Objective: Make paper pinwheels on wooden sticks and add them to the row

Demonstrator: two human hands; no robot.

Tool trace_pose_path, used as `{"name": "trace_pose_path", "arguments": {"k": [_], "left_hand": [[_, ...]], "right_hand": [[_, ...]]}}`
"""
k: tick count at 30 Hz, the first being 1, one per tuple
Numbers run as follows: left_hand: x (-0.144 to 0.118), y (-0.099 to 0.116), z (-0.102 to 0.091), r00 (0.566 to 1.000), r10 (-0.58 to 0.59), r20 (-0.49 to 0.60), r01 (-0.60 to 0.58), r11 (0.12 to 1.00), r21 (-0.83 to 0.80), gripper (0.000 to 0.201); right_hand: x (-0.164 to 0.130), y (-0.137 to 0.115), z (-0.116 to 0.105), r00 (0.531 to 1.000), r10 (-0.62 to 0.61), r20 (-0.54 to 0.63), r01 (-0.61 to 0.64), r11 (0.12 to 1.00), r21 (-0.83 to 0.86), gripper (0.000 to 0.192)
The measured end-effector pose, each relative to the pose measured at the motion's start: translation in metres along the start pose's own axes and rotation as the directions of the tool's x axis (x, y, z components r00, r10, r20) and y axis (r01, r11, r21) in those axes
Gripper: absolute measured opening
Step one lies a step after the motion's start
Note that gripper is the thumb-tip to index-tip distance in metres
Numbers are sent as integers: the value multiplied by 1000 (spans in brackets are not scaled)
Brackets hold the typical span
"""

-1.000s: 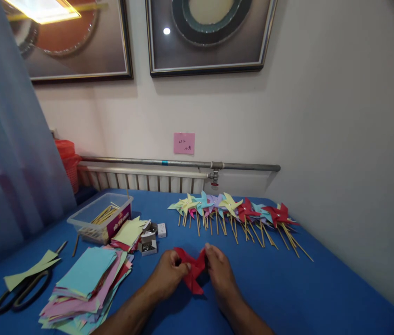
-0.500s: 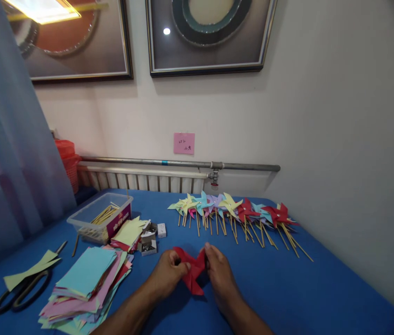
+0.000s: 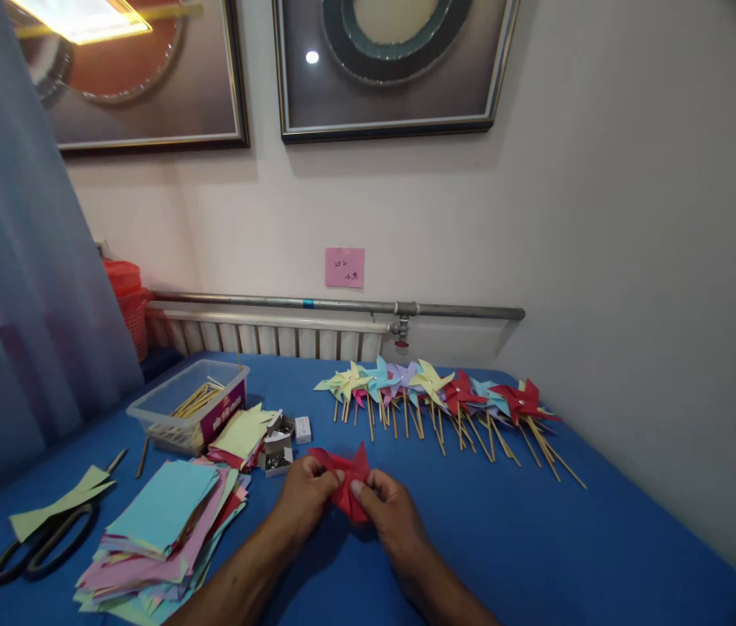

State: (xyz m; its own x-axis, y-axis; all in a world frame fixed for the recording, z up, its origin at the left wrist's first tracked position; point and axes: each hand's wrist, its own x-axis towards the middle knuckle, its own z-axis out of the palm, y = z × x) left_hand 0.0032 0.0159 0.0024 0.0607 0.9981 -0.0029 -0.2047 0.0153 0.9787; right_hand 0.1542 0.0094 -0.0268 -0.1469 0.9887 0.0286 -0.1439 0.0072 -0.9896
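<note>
A red paper pinwheel point(image 3: 350, 496), without a stick that I can see, is held just above the blue-covered table between both hands. My left hand point(image 3: 306, 497) pinches its left side, thumb on top near the middle. On the opposite side my right hand point(image 3: 392, 509) grips it, the thumb pressing the paper close to the centre. One pointed blade sticks up between the hands. Fingers under the paper are hidden. Just beyond the left hand stand small open boxes of metal pins point(image 3: 277, 458) and a small white box point(image 3: 303, 429).
Finished pinwheels on sticks point(image 3: 430, 382) lie in a row at the back right. On the left are a stack of coloured paper point(image 3: 163, 513), black-handled scissors point(image 3: 48, 543) under pale green paper, cut yellow sheets point(image 3: 245, 435) and a clear tub point(image 3: 143, 416) of sticks.
My right hand has shifted left and closed in on the pinwheel, its thumb now near the middle. The pinwheel has turned and moved slightly up and left.
</note>
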Motion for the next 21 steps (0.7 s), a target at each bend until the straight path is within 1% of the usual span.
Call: {"name": "trace_pose_path", "arguments": {"k": [3, 7, 10, 15, 17, 21], "left_hand": [[-1, 1, 1, 1000, 13, 15, -13, 1000, 9, 21], [-3, 3, 1, 997, 38, 61, -42, 997, 61, 17], [-5, 6, 2, 997, 38, 68, -45, 993, 107, 16], [-8, 9, 3, 998, 5, 65, -14, 989, 144, 18], [-8, 10, 4, 997, 1, 81, -13, 990, 141, 20], [-6, 8, 4, 992, 26, 126, -37, 996, 80, 18]], "right_hand": [[-3, -6, -2, 1000, -13, 0, 13, 1000, -10, 59], [-2, -7, -2, 998, -56, -40, 57, 998, 24, 61], [-2, -8, -3, 997, -41, -57, 44, 997, 55, 61], [-4, -14, -5, 997, -5, -82, 13, 996, 90, 59], [-4, -16, -6, 995, 2, -95, 8, 996, 94, 59], [-3, -19, -6, 995, 0, -102, 10, 995, 100, 59]]}}
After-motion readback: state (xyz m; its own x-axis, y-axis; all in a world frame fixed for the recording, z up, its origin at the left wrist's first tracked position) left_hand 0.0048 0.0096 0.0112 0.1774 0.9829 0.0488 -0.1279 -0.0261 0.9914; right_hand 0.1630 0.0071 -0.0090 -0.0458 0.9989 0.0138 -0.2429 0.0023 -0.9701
